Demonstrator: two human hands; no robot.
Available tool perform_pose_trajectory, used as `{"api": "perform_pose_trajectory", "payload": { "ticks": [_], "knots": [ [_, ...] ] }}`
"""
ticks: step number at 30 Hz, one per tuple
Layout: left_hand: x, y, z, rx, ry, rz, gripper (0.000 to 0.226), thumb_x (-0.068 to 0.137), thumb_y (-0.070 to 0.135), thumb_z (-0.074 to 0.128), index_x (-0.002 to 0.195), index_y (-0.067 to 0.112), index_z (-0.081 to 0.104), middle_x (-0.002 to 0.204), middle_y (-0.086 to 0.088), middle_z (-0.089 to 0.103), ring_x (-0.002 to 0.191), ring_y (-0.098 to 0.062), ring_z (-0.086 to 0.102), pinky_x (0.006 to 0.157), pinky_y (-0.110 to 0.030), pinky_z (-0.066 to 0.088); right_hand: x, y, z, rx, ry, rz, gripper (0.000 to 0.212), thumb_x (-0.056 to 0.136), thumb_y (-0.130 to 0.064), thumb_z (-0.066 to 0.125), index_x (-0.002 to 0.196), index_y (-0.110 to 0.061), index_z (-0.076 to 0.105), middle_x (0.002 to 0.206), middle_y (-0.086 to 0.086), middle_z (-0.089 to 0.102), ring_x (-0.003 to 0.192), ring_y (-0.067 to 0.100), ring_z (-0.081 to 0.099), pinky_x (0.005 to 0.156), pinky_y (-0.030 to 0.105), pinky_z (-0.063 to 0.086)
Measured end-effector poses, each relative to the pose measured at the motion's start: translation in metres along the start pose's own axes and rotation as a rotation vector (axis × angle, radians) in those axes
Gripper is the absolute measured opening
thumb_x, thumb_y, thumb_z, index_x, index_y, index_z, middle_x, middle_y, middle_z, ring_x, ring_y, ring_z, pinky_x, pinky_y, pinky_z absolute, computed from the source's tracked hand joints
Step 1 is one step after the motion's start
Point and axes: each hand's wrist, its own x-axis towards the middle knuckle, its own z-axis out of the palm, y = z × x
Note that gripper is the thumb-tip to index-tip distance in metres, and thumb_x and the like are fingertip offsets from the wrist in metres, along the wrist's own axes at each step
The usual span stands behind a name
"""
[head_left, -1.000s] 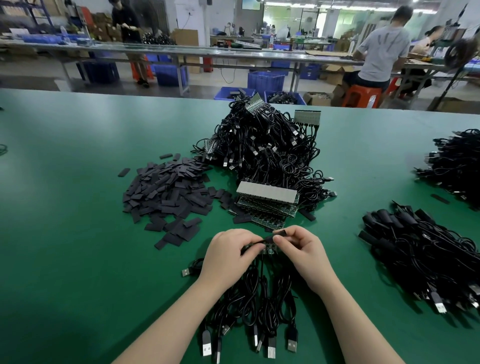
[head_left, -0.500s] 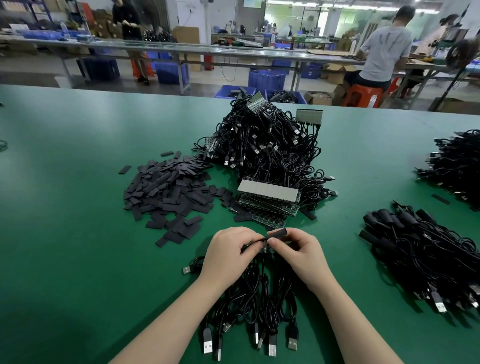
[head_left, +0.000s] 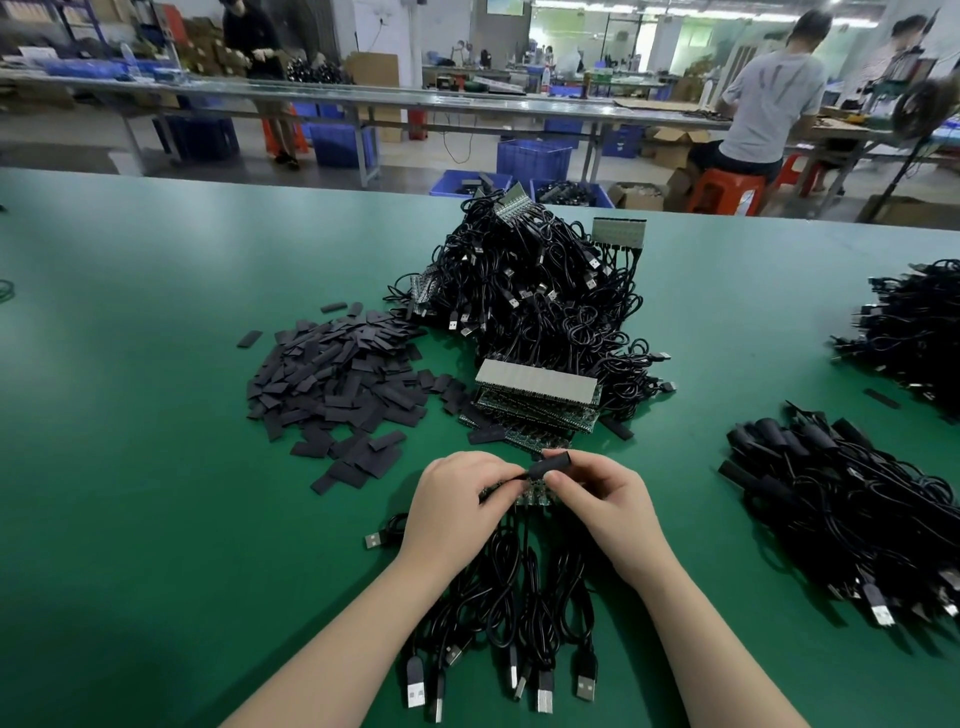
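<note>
- From my remote seat I see both forearms coming in from the lower edge and meeting in the middle. The left hand (head_left: 457, 499) is knuckles up with its fingers curled, and its thumb and forefinger pinch the left end of the black sleeve (head_left: 550, 466).
- The right hand (head_left: 608, 499) is also curled. Its fingertips close on the same sleeve from below and from the right.
- The sleeve is held just above a small circuit board (head_left: 535, 496) between the two hands. From this board the bundle of USB cables (head_left: 519, 597) runs toward me, plugs nearest to me.
- The surface is a green table (head_left: 156, 467). On it lie a pile of flat black sleeves (head_left: 337, 384) at the left, a heap of cables (head_left: 530, 301) behind and a stack of boards (head_left: 537, 395) just beyond the hands. A further pile of sleeved cables (head_left: 841, 509) lies at the right.
- The room behind is a workshop: long benches, blue crates, and a person sitting on a red stool (head_left: 727, 192).
- The long axis of the sleeve goes left to right, the right end a little higher and farther away. The open mouth points to the right.
</note>
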Motion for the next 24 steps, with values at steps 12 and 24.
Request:
{"api": "perform_pose_trajectory", "payload": {
  "ticks": [12, 24],
  "knots": [
    [-0.0005, 0.0000, -0.0010, -0.001, -0.028, -0.020, 0.016, 0.090, 0.031, 0.068, 0.102, 0.029, 0.077, 0.097, 0.017, 0.071, 0.097, -0.003, 0.061, 0.089, -0.040, 0.048, -0.0013, 0.0005, -0.0011, -0.053, 0.003, -0.006, 0.024, 0.086, -0.013, 0.076, 0.089, -0.037, 0.077, 0.082, -0.001, 0.074, 0.069, 0.007, 0.063, 0.067, 0.018, 0.052],
    [-0.0020, 0.0025, -0.0013, 0.103, 0.042, -0.013, 0.010, 0.086, 0.036, 0.070, 0.094, 0.034, 0.076, 0.091, 0.019, 0.070, 0.092, -0.002, 0.060, 0.085, -0.026, 0.039, -0.0005, 0.0019, 0.0011, -0.072, -0.042, -0.001, 0.019, 0.085, -0.010, 0.076, 0.085, -0.029, 0.077, 0.098, -0.011, 0.076, 0.076, 0.004, 0.068, 0.070, 0.015, 0.051]
  ]
}}
